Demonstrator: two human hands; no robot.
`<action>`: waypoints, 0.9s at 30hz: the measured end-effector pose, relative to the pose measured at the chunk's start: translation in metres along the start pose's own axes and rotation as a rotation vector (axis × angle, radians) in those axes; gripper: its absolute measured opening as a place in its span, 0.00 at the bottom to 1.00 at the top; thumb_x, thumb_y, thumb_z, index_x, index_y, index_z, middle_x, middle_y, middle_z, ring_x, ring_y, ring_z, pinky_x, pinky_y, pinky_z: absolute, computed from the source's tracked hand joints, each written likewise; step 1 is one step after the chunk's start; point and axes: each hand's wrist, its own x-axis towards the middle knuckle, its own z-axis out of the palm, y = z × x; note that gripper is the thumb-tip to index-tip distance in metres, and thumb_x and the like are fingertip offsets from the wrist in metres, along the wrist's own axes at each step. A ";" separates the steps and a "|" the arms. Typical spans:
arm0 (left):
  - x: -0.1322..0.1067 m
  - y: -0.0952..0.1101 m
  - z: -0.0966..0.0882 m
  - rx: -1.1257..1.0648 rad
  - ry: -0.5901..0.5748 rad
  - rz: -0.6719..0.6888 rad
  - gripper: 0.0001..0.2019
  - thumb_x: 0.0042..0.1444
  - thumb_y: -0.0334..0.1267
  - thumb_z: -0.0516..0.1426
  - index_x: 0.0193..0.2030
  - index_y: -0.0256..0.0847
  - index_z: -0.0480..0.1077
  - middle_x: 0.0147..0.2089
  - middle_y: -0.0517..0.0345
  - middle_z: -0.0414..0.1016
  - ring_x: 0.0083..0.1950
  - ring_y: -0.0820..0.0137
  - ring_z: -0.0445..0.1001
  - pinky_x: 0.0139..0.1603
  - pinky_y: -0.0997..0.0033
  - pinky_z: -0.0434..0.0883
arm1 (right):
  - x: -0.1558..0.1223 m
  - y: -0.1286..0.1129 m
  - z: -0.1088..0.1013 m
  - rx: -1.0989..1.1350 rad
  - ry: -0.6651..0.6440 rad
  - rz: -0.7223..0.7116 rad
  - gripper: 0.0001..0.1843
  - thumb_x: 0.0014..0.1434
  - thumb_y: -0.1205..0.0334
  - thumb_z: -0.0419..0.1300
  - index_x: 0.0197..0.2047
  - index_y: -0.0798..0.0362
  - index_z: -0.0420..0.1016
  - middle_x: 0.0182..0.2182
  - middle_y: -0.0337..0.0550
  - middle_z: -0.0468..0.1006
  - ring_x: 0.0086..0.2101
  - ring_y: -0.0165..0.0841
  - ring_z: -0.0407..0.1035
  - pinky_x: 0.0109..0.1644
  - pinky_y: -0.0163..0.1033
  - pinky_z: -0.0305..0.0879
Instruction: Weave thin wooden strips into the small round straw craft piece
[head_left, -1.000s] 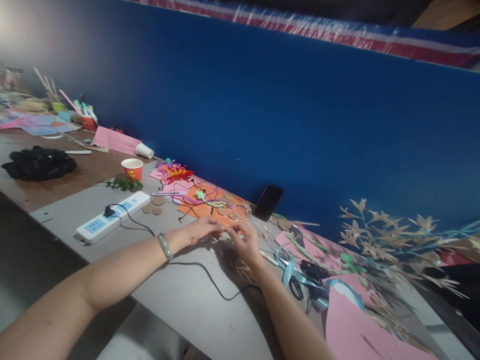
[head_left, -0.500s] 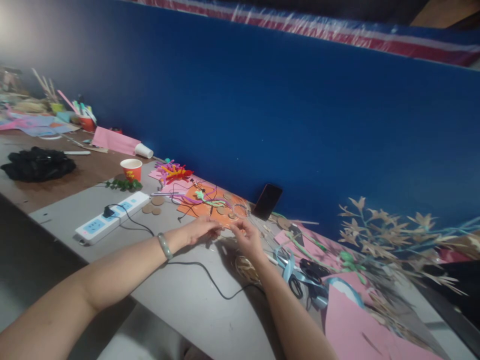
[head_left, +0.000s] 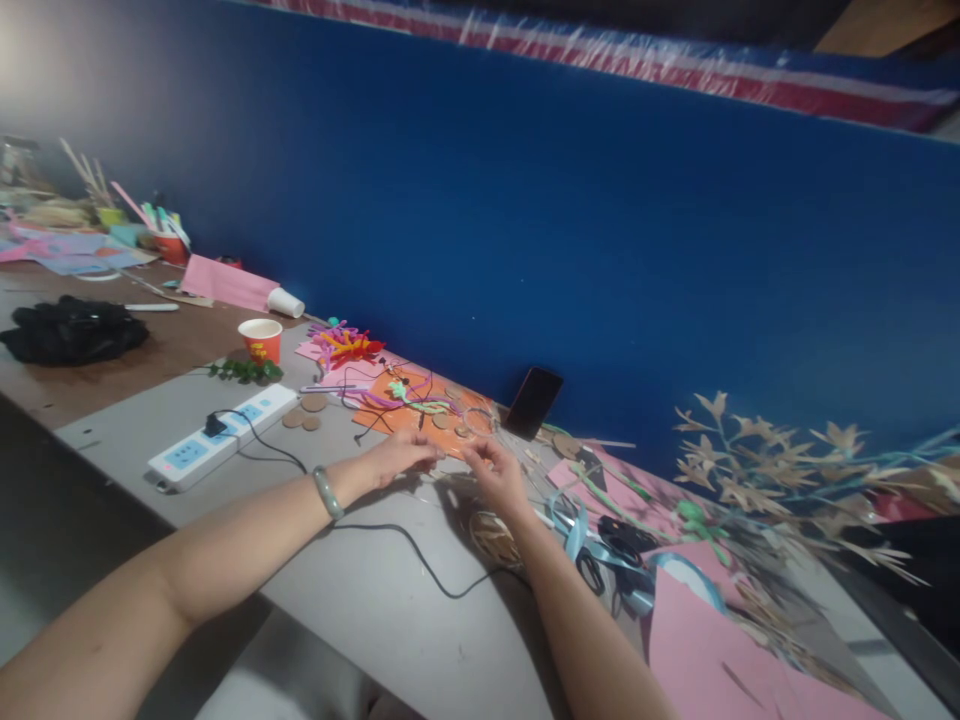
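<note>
My left hand [head_left: 397, 455] and my right hand [head_left: 496, 475] meet above the grey table [head_left: 360, 590], fingertips almost touching. Both pinch something thin and pale between them, too small to name. A green bangle [head_left: 328, 492] circles my left wrist. Under my right wrist lies a coil of straw-coloured raffia [head_left: 491, 535]. Just beyond my fingers lies an orange paper sheet [head_left: 409, 412] with coloured pipe cleaners and small brown discs on it.
A white power strip [head_left: 217, 436] with a black cord lies at left. A red paper cup [head_left: 260, 339], green sprig, black phone [head_left: 533, 402] leaning on the blue wall, pink paper [head_left: 705, 650], blue ribbon, scissors [head_left: 622, 545] and dried tan branches [head_left: 787, 470] lie around.
My right hand has shifted slightly up and away, uncovering the raffia coil under the wrist. The left hand has barely moved.
</note>
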 end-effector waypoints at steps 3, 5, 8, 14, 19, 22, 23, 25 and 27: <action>0.000 0.001 0.000 0.046 0.027 0.025 0.12 0.44 0.43 0.62 0.28 0.34 0.71 0.24 0.58 0.70 0.25 0.76 0.67 0.27 0.75 0.63 | 0.000 0.002 0.000 0.007 0.000 -0.001 0.12 0.55 0.54 0.57 0.28 0.54 0.72 0.25 0.41 0.75 0.29 0.33 0.69 0.36 0.38 0.65; 0.000 0.002 0.000 0.070 0.037 0.041 0.12 0.44 0.43 0.61 0.27 0.33 0.71 0.24 0.57 0.70 0.25 0.75 0.67 0.27 0.75 0.62 | 0.000 0.001 -0.001 0.027 0.002 -0.014 0.13 0.57 0.54 0.55 0.32 0.54 0.75 0.29 0.43 0.78 0.32 0.35 0.71 0.38 0.39 0.66; -0.001 0.005 0.001 0.118 0.039 0.059 0.13 0.45 0.44 0.60 0.27 0.33 0.72 0.23 0.57 0.70 0.25 0.75 0.66 0.25 0.76 0.60 | -0.001 -0.002 -0.001 0.044 -0.012 -0.047 0.14 0.58 0.54 0.55 0.41 0.53 0.76 0.35 0.45 0.79 0.37 0.36 0.72 0.43 0.41 0.67; -0.006 0.007 0.004 0.148 -0.015 0.094 0.15 0.47 0.46 0.59 0.28 0.33 0.72 0.22 0.58 0.68 0.24 0.76 0.64 0.24 0.76 0.58 | -0.004 -0.005 0.005 0.006 -0.029 -0.154 0.12 0.50 0.56 0.65 0.38 0.53 0.78 0.33 0.45 0.80 0.33 0.35 0.72 0.40 0.40 0.68; -0.008 0.005 0.006 0.134 -0.050 0.122 0.15 0.48 0.47 0.58 0.26 0.33 0.71 0.23 0.57 0.68 0.24 0.76 0.64 0.25 0.76 0.59 | -0.006 -0.005 0.009 -0.014 -0.015 -0.193 0.07 0.52 0.57 0.63 0.29 0.51 0.79 0.27 0.43 0.79 0.30 0.35 0.71 0.36 0.39 0.66; -0.008 0.005 0.005 0.160 -0.060 0.125 0.17 0.49 0.48 0.58 0.26 0.33 0.71 0.23 0.56 0.68 0.24 0.76 0.64 0.24 0.76 0.58 | -0.005 -0.005 0.008 -0.017 -0.005 -0.179 0.07 0.53 0.58 0.63 0.28 0.52 0.78 0.26 0.42 0.79 0.30 0.34 0.71 0.36 0.38 0.65; -0.008 0.005 0.004 0.175 -0.056 0.125 0.17 0.48 0.49 0.58 0.26 0.33 0.71 0.23 0.56 0.68 0.23 0.76 0.64 0.24 0.76 0.58 | -0.005 -0.005 0.008 -0.021 -0.006 -0.170 0.07 0.53 0.58 0.63 0.28 0.52 0.78 0.26 0.42 0.79 0.29 0.34 0.71 0.36 0.38 0.65; -0.007 0.005 0.003 0.202 -0.038 0.124 0.18 0.47 0.50 0.59 0.28 0.33 0.72 0.23 0.57 0.68 0.23 0.76 0.63 0.24 0.76 0.58 | -0.005 -0.005 0.007 -0.029 -0.012 -0.152 0.07 0.53 0.58 0.62 0.28 0.53 0.77 0.25 0.42 0.78 0.28 0.33 0.71 0.35 0.37 0.65; -0.006 0.005 0.003 0.218 -0.014 0.132 0.18 0.46 0.50 0.60 0.28 0.33 0.71 0.23 0.58 0.69 0.23 0.77 0.63 0.24 0.76 0.58 | -0.005 -0.005 0.007 -0.040 -0.011 -0.144 0.08 0.53 0.58 0.61 0.28 0.53 0.76 0.25 0.41 0.78 0.28 0.33 0.70 0.34 0.37 0.64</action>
